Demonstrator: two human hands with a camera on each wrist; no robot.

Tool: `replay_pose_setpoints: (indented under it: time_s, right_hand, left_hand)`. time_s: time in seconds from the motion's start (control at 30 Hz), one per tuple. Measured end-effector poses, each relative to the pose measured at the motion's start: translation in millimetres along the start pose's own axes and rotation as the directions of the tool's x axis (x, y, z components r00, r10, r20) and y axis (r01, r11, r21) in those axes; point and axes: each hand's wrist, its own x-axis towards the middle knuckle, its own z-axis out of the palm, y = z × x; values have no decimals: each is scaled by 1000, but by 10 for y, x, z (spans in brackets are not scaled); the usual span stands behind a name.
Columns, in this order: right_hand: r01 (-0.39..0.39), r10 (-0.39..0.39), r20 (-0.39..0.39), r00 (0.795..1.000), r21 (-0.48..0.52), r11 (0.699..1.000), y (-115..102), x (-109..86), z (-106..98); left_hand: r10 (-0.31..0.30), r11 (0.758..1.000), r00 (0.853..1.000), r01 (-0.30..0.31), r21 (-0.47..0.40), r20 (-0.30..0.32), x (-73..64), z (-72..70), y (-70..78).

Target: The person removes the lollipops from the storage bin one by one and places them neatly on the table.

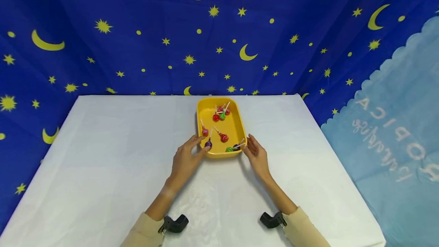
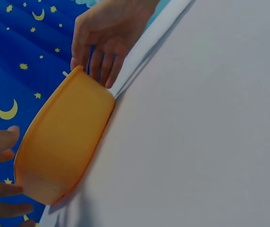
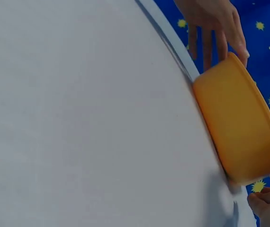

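The yellow tray (image 1: 202, 125) rests on the white table (image 1: 113, 163), close to its far edge and a little right of that edge's middle. Lollipops (image 1: 224, 138) lie loose inside: a red and green bunch toward the tray's far end, a red one in the middle, a pinkish one by the left wall, a purple one in the near-left corner, and a green and a dark one in the near-right corner. The left hand (image 1: 184, 159) is at the near-left corner, thumb at the rim and fingers relaxed and spread; the right hand (image 1: 258, 159) is at the near-right corner, loosely bent, thumb by the rim. Neither looks clenched on the tray. The step in hand seems to be setting its position from both sides. Any further shift would call for even, level pressure at both corners, so the lollipops do not roll.
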Motion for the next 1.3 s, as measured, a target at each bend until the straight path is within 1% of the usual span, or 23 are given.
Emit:
replay_pose_setpoints:
  time_s: [0.07,0.13,0.2,0.27,0.3,0.37,0.43,0.5,0.57,0.6,0.67,0.73,0.8,0.9,1.03,1.13,1.2,1.3]
  right_hand:
    - [-18,18,2,1000,23,1000,2,-10,21]
    - [-18,18,7,1000,31,999,0,0,39]
    - [-10,9,15,1000,40,999,-8,11,60]
    - [-3,1,31,1000,52,999,-2,13,81]
    - [0,-3,39,999,57,998,6,8,90]
    - [-6,4,37,999,65,998,25,-17,101]
    - [-28,27,17,1000,78,997,48,-44,100]
    - [-60,61,-7,998,103,993,62,-64,88]
    - [-94,97,-13,995,149,984,68,-71,78]
    - [-114,117,-8,993,173,978,69,-69,75]
    - [-141,141,15,990,222,965,63,-59,77]
    - [-155,152,32,988,250,956,60,-46,86]
    - [-159,155,37,987,259,953,56,-34,94]
    - [-173,171,30,985,276,946,46,-24,97]
    - [-204,203,34,979,288,936,39,-26,83]
    - [-216,216,35,976,290,932,43,-38,79]
    - [-218,218,31,975,296,930,39,-46,86]
    - [-207,209,25,978,299,932,32,-52,92]
  left_hand:
    - [40,998,999,-39,48,-36,49,6,9]
    - [98,989,993,-90,120,-62,113,14,33]
    - [143,971,986,-124,203,-83,179,18,71]
    - [165,952,981,-132,278,-99,237,15,120]
    - [163,943,981,-125,310,-102,259,11,147]
    - [140,931,987,-103,351,-81,299,15,188]
    - [101,926,994,-83,369,-29,337,30,224]
    - [55,924,998,-65,378,38,376,50,245]
    - [11,919,995,-49,390,97,414,60,262]
    - [-8,917,993,-40,398,117,431,61,269]
    - [-39,909,989,-24,416,142,466,51,280]
    - [-59,898,984,-19,439,165,494,34,293]
    - [-69,888,981,-23,459,184,516,25,306]
    - [-68,875,972,-50,482,224,541,39,313]
    - [-57,876,969,-67,478,239,549,91,304]
    - [-64,883,969,-57,466,240,536,113,289]
    - [-62,883,970,-56,466,235,527,117,279]
    - [-24,880,979,-74,469,201,513,137,266]
